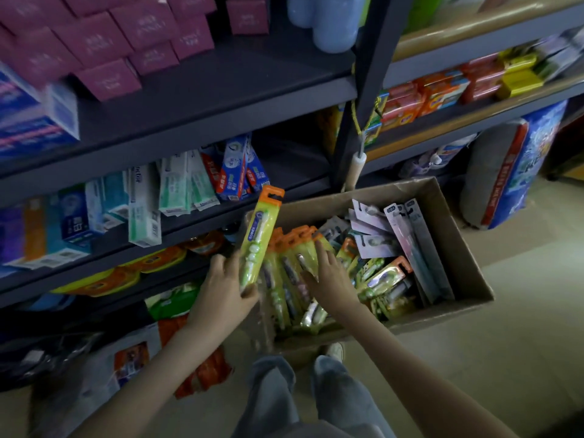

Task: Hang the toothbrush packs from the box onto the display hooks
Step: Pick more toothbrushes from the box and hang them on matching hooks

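At frame centre, the left hand grips the bottom of a yellow-green toothbrush pack with an orange hanger top, held upright beside the open brown cardboard box. The right hand, fingers spread, rests on similar packs inside, grasping nothing.

Print on the blurred purple cartons is too smeared to read.

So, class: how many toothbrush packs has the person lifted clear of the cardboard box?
1: a yellow-and-orange toothbrush pack, held at its lower end by the left hand, above the cardboard box's left edge. The right hand rests on packs inside; others may be hidden.
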Tool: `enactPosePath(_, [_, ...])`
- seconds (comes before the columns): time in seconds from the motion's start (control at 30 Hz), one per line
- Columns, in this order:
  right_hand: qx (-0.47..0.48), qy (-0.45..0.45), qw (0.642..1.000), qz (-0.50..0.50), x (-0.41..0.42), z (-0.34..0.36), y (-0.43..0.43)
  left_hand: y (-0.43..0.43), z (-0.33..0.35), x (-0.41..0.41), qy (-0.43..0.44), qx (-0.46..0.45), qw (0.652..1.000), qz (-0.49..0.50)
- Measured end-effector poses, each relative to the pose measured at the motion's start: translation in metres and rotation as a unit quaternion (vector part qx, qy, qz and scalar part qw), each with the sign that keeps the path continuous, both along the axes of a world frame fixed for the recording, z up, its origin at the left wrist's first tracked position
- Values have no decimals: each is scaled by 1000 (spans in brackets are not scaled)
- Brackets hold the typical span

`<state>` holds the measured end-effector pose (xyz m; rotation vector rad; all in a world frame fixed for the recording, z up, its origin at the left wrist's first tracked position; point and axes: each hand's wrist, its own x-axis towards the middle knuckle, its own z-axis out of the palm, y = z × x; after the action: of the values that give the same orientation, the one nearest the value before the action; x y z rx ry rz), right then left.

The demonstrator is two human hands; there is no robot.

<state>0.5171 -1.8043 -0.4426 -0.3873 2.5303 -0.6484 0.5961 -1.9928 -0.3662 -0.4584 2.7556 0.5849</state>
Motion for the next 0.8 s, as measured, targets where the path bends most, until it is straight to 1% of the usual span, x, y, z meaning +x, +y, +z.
enactPosePath(0.07, [23, -26, 999, 4, 1, -9, -17, -18, -6, 5, 1, 10, 1000, 13])
enactPosePath(0.1, [46, -25, 999, 10, 2, -13, -24, -25, -10, 7, 1, 14, 1000, 16])
enactPosePath(0.23, [149, 24, 988, 22, 14, -24, -40, -39, -22, 12, 3, 33, 999, 14])
enactPosePath(0.3, [166, 27, 985, 20, 15, -27, -41, -43, -28, 14, 5, 40, 999, -1])
enactPosePath(0.37, [164, 30, 986, 5, 14, -28, -40, -44, -33, 15, 3, 46, 999, -17])
enactPosePath(0.43, [135, 46, 989, -39, 12, -25, -39, -45, -37, 14, -2, 51, 998, -29])
enactPosePath(0.53, [55, 86, 984, -145, 9, -22, -36, -44, -41, 11, 4, 54, 998, -33])
enactPosePath(0.6, [-16, 67, 975, -211, 2, -19, -34, -42, -41, 9, 9, 54, 998, -39])
enactPosePath(0.67, [-65, 8, 963, -260, -4, -13, -32, -37, -39, 8, 14, 60, 997, -44])
enactPosePath(0.7, [-88, -2, 958, -275, -6, -10, -30, -35, -37, 8, 20, 61, 997, -44])
enactPosePath(0.8, [-185, 24, 928, -321, -5, 6, -26, -27, -31, 12, 44, 68, 996, -32])
